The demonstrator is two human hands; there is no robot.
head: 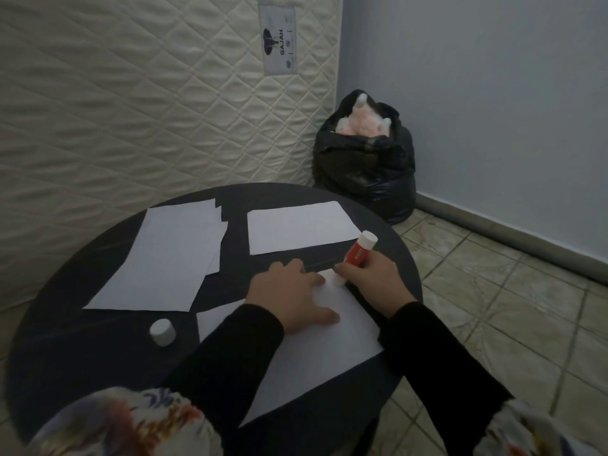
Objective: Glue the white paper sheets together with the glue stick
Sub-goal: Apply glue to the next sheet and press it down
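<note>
Round dark table [98, 357], flat white paper sheet [316, 363]. Left hand [289, 291] spread flat, pressing sheet. Right hand [371, 274] gripping red glue stick [358, 250], tip on sheet's corner.

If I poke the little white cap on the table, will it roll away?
Probably not at first: the cap seems to stand on its flat end. It looks small and light, so a poke may slide or tip it. Tipped over, its round side could roll across the table.

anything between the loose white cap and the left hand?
Head view: between the white cap and the left hand lie bare dark table and the near sheet's corner.
</note>
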